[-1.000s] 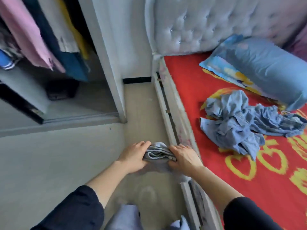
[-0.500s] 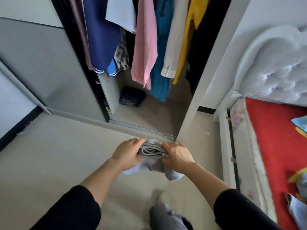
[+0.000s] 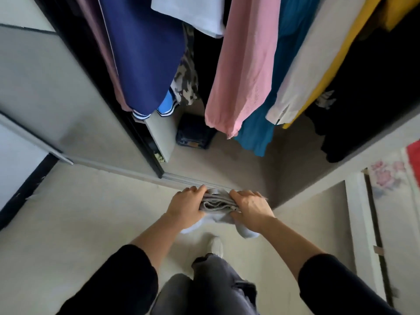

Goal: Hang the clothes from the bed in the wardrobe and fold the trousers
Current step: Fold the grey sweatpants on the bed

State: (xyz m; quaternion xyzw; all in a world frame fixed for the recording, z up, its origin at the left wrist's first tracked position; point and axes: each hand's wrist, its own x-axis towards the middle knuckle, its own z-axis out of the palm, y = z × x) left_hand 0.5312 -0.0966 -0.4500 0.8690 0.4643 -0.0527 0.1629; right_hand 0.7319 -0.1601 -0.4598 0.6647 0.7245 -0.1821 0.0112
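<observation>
Both hands are on the folded trousers: left hand grips one end, right hand the other, in the air just over the door track. Past that edge, wardrobe floor shows beside dark jeans, and the hanging clothes end well above it.

Floor: pale beige, plain; fills lower left and centre of frame.
Skirting board: black strip running diagonally at left edge, meeting the floor; small pale scuffs along its lower edge.
Wall: pale grey, above the skirting, far left.
Shoe: white, lower centre, on the floor, toe toward top of frame.
Grey jeans leg: worn by the person, frayed hem over the shoe's rear; blurred.
</observation>
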